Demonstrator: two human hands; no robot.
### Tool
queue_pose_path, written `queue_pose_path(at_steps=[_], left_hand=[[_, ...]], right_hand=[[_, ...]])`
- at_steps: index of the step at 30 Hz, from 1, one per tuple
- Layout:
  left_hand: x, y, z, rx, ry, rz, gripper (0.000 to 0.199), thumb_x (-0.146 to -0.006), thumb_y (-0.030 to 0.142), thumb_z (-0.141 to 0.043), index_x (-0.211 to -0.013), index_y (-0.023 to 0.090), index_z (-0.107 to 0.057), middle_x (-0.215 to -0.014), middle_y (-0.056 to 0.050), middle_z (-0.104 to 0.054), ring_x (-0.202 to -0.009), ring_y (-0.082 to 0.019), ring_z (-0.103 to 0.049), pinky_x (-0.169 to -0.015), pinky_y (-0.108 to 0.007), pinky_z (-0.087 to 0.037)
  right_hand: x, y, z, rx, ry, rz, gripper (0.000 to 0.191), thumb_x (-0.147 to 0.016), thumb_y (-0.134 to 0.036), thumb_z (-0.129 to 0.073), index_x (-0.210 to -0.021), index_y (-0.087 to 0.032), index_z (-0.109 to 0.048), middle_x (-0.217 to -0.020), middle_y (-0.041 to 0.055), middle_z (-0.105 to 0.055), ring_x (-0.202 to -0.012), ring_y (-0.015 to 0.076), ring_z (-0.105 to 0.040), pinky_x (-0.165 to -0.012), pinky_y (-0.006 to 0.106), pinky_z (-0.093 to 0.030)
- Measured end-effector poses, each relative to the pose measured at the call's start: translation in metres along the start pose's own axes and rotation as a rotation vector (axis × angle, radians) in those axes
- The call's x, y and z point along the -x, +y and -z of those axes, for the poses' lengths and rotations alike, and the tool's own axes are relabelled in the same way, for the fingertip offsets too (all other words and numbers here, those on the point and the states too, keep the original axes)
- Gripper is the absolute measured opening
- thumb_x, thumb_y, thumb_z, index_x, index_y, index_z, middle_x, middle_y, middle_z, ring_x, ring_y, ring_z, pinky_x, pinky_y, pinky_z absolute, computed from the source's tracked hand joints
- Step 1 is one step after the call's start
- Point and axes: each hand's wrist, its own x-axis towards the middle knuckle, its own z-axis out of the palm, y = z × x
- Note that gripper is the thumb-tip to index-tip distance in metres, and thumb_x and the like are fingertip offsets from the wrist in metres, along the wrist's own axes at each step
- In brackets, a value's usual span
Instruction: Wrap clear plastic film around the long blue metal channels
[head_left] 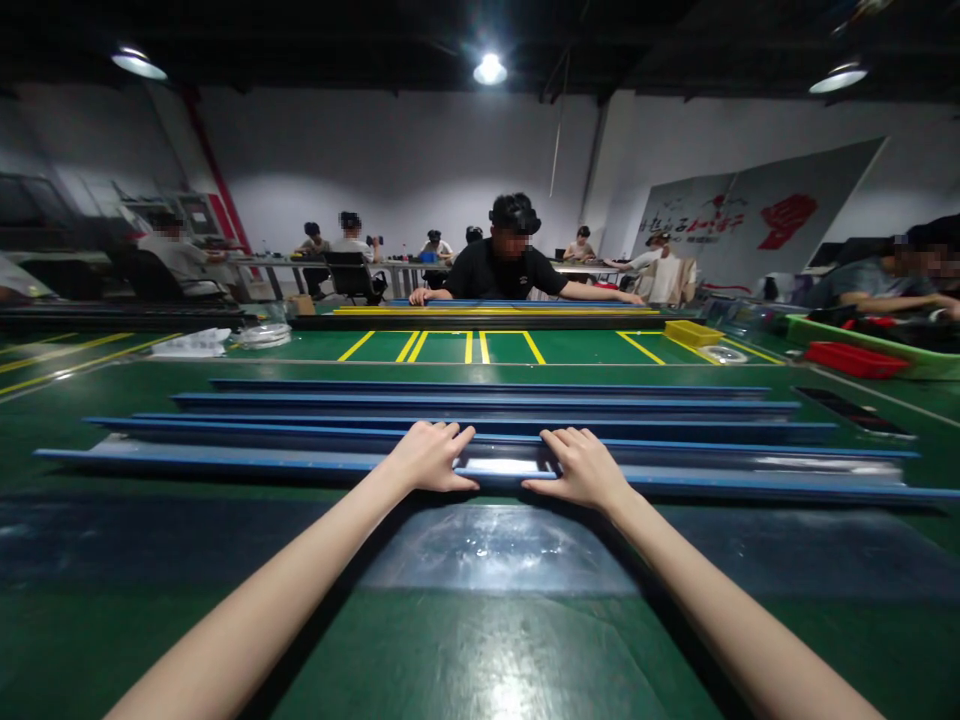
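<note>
My left hand [433, 457] and my right hand [581, 466] grip the nearest long blue channel strip [690, 482] near its middle, a short gap apart. On each hand the fingers reach over the far edge while the thumb lies on the near edge. The strip runs sideways across the table with a clear, shiny inner face. Behind it lie several similar blue strips [480, 388], roughly parallel. A flat transparent plastic sheet [502, 548] stretches across the table in front of the strip, below my wrists.
The green table [495, 650] bears yellow tape lines farther back. Across it a person in black [510, 265] spreads both hands along other strips. A phone [853, 411], a yellow tray [691, 333], a red tray [855, 359] and a green bin [915, 352] are at right.
</note>
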Motion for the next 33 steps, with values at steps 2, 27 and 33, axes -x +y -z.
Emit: queue_pose_path(at_steps=[2, 27, 33], left_hand=[[0.000, -0.001, -0.002, 0.002, 0.005, 0.001, 0.073, -0.066, 0.067, -0.048, -0.114, 0.013, -0.048, -0.092, -0.011, -0.062, -0.082, -0.026, -0.060, -0.063, -0.032, -0.044], [0.002, -0.016, -0.011, 0.196, -0.082, 0.096, 0.076, -0.067, 0.069, -0.046, -0.122, 0.016, -0.047, -0.114, -0.012, -0.057, -0.101, -0.027, -0.055, -0.085, -0.036, -0.041], [0.006, -0.018, -0.009, 0.174, -0.082, 0.084, 0.074, -0.067, 0.069, -0.045, -0.121, 0.018, -0.048, -0.114, -0.010, -0.058, -0.100, -0.026, -0.056, -0.085, -0.034, -0.041]], right_hand=[[0.000, -0.001, 0.000, -0.003, -0.010, -0.005, 0.070, -0.071, -0.068, -0.039, -0.106, -0.010, -0.054, -0.092, 0.0139, -0.062, -0.085, 0.0261, -0.054, -0.076, 0.035, -0.035], [0.036, 0.052, 0.006, -0.074, -0.063, -0.097, 0.057, -0.078, -0.058, -0.040, -0.116, -0.017, -0.052, -0.109, 0.0123, -0.057, -0.101, 0.0247, -0.051, -0.085, 0.037, -0.040], [0.060, 0.088, 0.017, -0.088, -0.022, -0.195, 0.043, -0.085, -0.047, -0.035, -0.111, -0.019, -0.054, -0.108, 0.0093, -0.059, -0.099, 0.0218, -0.053, -0.086, 0.037, -0.041]])
